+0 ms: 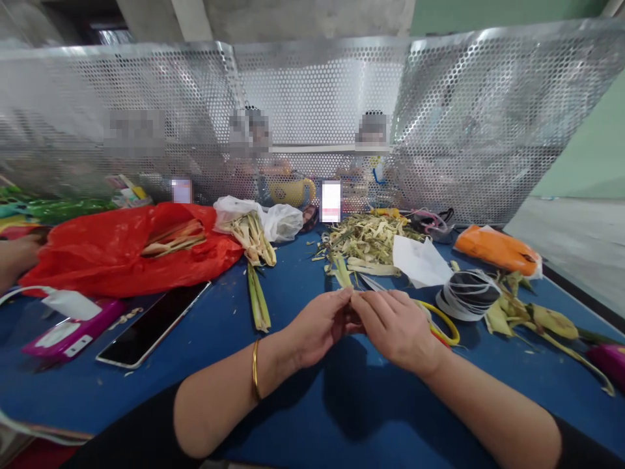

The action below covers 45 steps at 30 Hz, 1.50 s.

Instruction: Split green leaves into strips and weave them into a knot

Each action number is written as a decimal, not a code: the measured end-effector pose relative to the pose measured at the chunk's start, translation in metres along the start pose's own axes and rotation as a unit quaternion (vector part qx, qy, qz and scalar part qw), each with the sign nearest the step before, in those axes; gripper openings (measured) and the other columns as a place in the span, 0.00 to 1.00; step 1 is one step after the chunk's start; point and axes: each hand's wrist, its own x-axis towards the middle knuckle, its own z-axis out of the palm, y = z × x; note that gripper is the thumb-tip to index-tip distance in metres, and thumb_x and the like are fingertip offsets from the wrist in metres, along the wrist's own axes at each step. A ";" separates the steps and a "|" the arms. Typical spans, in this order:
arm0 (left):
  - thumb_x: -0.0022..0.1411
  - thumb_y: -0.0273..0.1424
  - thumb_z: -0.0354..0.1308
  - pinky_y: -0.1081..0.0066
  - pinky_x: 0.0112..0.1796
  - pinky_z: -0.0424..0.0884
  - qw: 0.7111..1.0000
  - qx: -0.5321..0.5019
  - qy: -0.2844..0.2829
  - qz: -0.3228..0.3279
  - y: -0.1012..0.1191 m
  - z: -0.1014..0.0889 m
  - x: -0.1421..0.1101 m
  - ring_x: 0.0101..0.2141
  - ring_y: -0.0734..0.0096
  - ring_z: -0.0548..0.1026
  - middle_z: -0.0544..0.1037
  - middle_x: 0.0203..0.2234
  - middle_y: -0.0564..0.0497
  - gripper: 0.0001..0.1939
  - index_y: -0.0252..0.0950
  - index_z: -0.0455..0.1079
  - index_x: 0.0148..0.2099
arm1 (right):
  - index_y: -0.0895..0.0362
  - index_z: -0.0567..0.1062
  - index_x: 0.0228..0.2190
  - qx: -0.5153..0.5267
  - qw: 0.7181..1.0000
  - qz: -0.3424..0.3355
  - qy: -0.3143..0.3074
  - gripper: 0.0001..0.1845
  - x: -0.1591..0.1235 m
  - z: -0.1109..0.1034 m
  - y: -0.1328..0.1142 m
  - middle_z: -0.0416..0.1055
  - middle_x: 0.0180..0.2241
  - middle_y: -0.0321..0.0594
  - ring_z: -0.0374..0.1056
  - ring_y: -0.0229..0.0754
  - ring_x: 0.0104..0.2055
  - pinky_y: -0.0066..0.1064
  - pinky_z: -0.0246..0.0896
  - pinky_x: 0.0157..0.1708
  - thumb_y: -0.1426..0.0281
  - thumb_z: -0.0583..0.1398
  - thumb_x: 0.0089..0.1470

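Over the middle of the blue table [293, 365], my left hand [319, 326] and my right hand [395, 326] meet, fingers closed and fingertips together. A pale green plant stalk [342, 270] shows just beyond the fingertips and seems pinched between them; its lower part is hidden. Behind my right hand shows a yellow loop handle [452, 329] with some red, and a grey blade-like strip lies above the fingers; whether that hand touches them I cannot tell. Past my hands is a heap of pale green plant scraps [366, 238]. A few green stalks [258, 296] lie left of them.
On the left are a red plastic bag [107, 254] with dry stalks, a phone [153, 326] and a purple power strip [73, 332]. White paper [420, 260], a cord spool [469, 294] and an orange packet [498, 251] sit right. Another person's hand [19, 257] reaches in. A perforated metal screen [312, 85] stands behind.
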 end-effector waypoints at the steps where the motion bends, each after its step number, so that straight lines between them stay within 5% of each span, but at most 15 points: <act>1: 0.58 0.34 0.59 0.77 0.32 0.67 1.000 -0.014 0.023 -0.004 0.001 -0.001 0.001 0.27 0.76 0.71 0.75 0.26 0.50 0.09 0.31 0.71 0.32 | 0.64 0.73 0.37 -0.008 0.999 -0.034 -0.003 0.12 0.000 0.001 -0.001 0.73 0.29 0.47 0.66 0.42 0.29 0.35 0.55 0.29 0.78 0.50 0.59; 7: 0.61 0.28 0.55 0.80 0.29 0.67 0.994 -0.012 0.102 -0.027 0.009 -0.004 0.001 0.25 0.79 0.72 0.74 0.27 0.49 0.07 0.30 0.71 0.34 | 0.64 0.73 0.35 -0.012 0.991 -0.123 -0.048 0.14 0.001 0.004 -0.006 0.72 0.29 0.47 0.68 0.44 0.33 0.39 0.59 0.38 0.80 0.48 0.58; 18: 0.65 0.25 0.46 0.76 0.23 0.68 0.978 -0.071 0.194 -0.024 0.015 -0.008 0.006 0.16 0.81 0.65 0.64 0.18 0.56 0.11 0.33 0.63 0.29 | 0.61 0.72 0.30 0.046 0.980 -0.182 -0.070 0.13 0.001 0.000 -0.024 0.70 0.26 0.43 0.62 0.40 0.25 0.35 0.51 0.25 0.76 0.48 0.59; 27: 0.64 0.27 0.47 0.83 0.14 0.45 0.983 -0.035 0.180 -0.006 0.022 -0.013 0.005 0.13 0.86 0.51 0.54 0.18 0.61 0.07 0.34 0.61 0.32 | 0.59 0.70 0.26 0.116 0.966 -0.215 -0.081 0.12 0.002 -0.005 -0.045 0.66 0.23 0.39 0.59 0.39 0.22 0.35 0.44 0.22 0.75 0.50 0.58; 30: 0.64 0.31 0.48 0.82 0.14 0.40 0.984 0.051 0.169 0.005 0.023 -0.012 0.004 0.13 0.85 0.47 0.52 0.17 0.62 0.09 0.35 0.60 0.31 | 0.59 0.70 0.27 0.182 0.961 -0.184 -0.102 0.12 0.002 -0.003 -0.042 0.67 0.24 0.38 0.60 0.38 0.24 0.34 0.47 0.24 0.75 0.51 0.59; 33: 0.63 0.35 0.48 0.80 0.16 0.41 0.970 0.174 0.166 0.041 0.026 -0.010 0.002 0.14 0.84 0.45 0.51 0.15 0.62 0.12 0.35 0.60 0.29 | 0.57 0.70 0.28 0.318 0.943 0.023 -0.091 0.11 0.003 0.004 -0.026 0.68 0.25 0.37 0.61 0.37 0.26 0.31 0.52 0.27 0.69 0.52 0.61; 35: 0.63 0.36 0.47 0.79 0.18 0.45 0.949 0.260 0.164 0.073 0.027 -0.009 0.000 0.15 0.82 0.48 0.53 0.15 0.61 0.13 0.35 0.60 0.28 | 0.56 0.69 0.29 0.416 0.865 0.274 -0.053 0.10 0.005 0.008 -0.012 0.67 0.24 0.35 0.62 0.36 0.25 0.29 0.54 0.27 0.64 0.55 0.59; 37: 0.62 0.37 0.47 0.78 0.20 0.49 0.921 0.350 0.144 0.090 0.027 -0.008 -0.002 0.17 0.81 0.52 0.56 0.15 0.60 0.15 0.35 0.61 0.27 | 0.56 0.68 0.33 0.515 0.726 0.455 -0.034 0.10 0.008 0.011 0.000 0.64 0.21 0.30 0.60 0.34 0.22 0.27 0.54 0.23 0.62 0.59 0.54; 39: 0.63 0.37 0.46 0.76 0.23 0.53 0.883 0.448 0.106 0.096 0.024 -0.009 -0.004 0.19 0.78 0.57 0.60 0.17 0.58 0.16 0.35 0.62 0.25 | 0.56 0.68 0.37 0.618 0.601 0.503 -0.056 0.16 0.011 0.012 0.005 0.64 0.20 0.29 0.59 0.33 0.20 0.26 0.54 0.22 0.63 0.63 0.48; 41: 0.63 0.37 0.45 0.74 0.26 0.56 0.835 0.536 0.067 0.100 0.021 -0.009 -0.005 0.23 0.74 0.62 0.65 0.19 0.55 0.17 0.35 0.64 0.25 | 0.57 0.70 0.37 0.689 0.519 0.501 -0.075 0.18 0.012 0.012 0.004 0.68 0.22 0.31 0.59 0.32 0.21 0.25 0.53 0.22 0.64 0.65 0.44; 45: 0.66 0.36 0.41 0.72 0.31 0.59 0.768 0.631 0.020 0.106 0.018 -0.009 -0.008 0.28 0.70 0.68 0.72 0.25 0.53 0.19 0.36 0.69 0.30 | 0.58 0.72 0.28 0.720 0.446 0.530 -0.042 0.11 0.010 0.013 -0.002 0.66 0.19 0.30 0.58 0.31 0.19 0.24 0.50 0.21 0.66 0.66 0.43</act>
